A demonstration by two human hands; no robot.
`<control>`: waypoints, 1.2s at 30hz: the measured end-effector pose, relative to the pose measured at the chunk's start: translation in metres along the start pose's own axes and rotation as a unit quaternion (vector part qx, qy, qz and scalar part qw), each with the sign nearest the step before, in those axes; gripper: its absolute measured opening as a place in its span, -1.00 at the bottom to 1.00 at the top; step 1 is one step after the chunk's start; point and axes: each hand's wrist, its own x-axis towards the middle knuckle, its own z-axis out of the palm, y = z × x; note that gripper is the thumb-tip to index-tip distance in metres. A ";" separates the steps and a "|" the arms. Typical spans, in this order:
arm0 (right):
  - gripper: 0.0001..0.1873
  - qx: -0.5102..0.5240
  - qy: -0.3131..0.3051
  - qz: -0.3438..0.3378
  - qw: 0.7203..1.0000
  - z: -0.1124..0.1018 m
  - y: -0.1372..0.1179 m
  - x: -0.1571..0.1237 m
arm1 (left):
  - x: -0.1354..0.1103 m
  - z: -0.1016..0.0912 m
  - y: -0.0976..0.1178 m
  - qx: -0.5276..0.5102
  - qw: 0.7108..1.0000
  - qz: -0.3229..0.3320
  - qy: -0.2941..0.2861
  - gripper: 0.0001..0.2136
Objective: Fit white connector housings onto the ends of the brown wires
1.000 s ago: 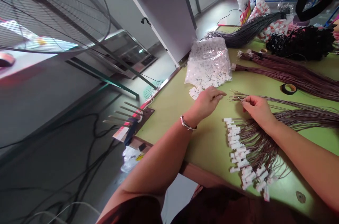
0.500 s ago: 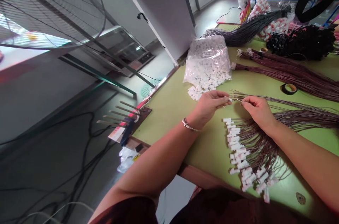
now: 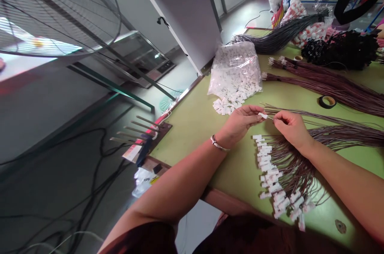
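Note:
Between the thumb and fingers of my left hand [image 3: 244,122] is a small white plastic connector housing [image 3: 263,116]. My right hand [image 3: 291,128] pinches a thin wire [image 3: 270,118], whose tip meets the connector's right side; how deep it sits I cannot tell. Below the hands lies a staggered row of white connectors [image 3: 265,158] fitted on brown wires [image 3: 295,162]. A bundle of loose brown wires [image 3: 345,120] runs under and past my right hand. Loose white housings [image 3: 223,106] lie beyond my left hand, spilling from a clear plastic bag [image 3: 235,66].
A roll of black tape [image 3: 327,102] sits right of the hands. Tied brown wire bundles [image 3: 324,82], grey wires [image 3: 282,32] and a black heap [image 3: 342,50] fill the far side of the green table [image 3: 186,134]. A pronged rack [image 3: 147,130] is at the left edge, a fan [image 3: 60,10] upper left.
The connector in my left hand now shows more fully between the fingertips, and the wire in my right hand meets it. My left hand has shifted slightly right.

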 end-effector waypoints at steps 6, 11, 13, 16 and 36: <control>-0.88 -0.095 0.011 -0.047 0.994 0.002 -0.001 -0.004 | 0.000 -0.002 0.000 0.043 0.999 -0.004 0.001 -0.82; -0.87 -0.232 0.008 -0.131 0.964 0.002 -0.003 -0.006 | -0.003 0.005 0.000 0.175 0.984 0.044 0.015 -0.86; -0.86 -0.220 0.008 -0.129 0.967 0.003 -0.003 -0.005 | -0.003 0.008 -0.001 0.175 0.983 0.048 0.025 -0.88; -0.85 -0.153 0.005 -0.082 0.985 0.003 -0.002 -0.003 | -0.002 0.011 -0.003 0.119 0.992 0.028 0.033 -0.89; -0.87 -0.250 -0.003 -0.096 0.963 0.002 -0.001 -0.005 | -0.005 0.010 -0.006 0.210 0.976 0.025 0.045 -0.90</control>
